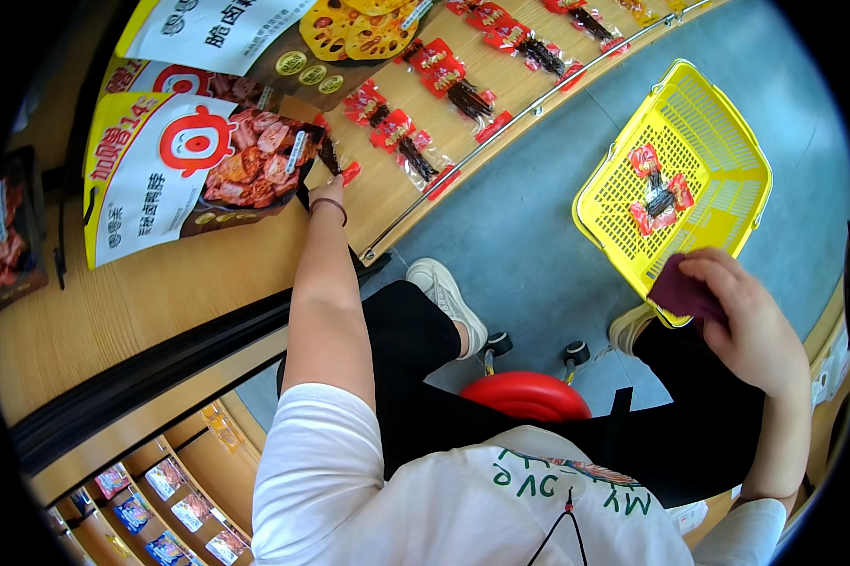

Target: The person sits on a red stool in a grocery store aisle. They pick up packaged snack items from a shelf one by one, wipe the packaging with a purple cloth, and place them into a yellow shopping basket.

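Observation:
My left hand (326, 191) reaches onto the wooden shelf (379, 201). Its fingertips meet the lower end of a red and clear snack packet (330, 156); whether they grip it is hidden. Beside it lie more snack packets (416, 157) with dark strips inside, in rows. My right hand (746, 329) holds a folded maroon cloth (688, 291) over the near end of a yellow plastic basket (736, 152). Inside this basket are a few similar red packets (658, 194).
Large printed price cards (163, 166) stand up on the left of the shelf. A metal rail (467, 157) runs along its front edge. Between my legs is a red wheeled stool (527, 396). Lower left, a shelf unit (159, 488) holds packaged snacks.

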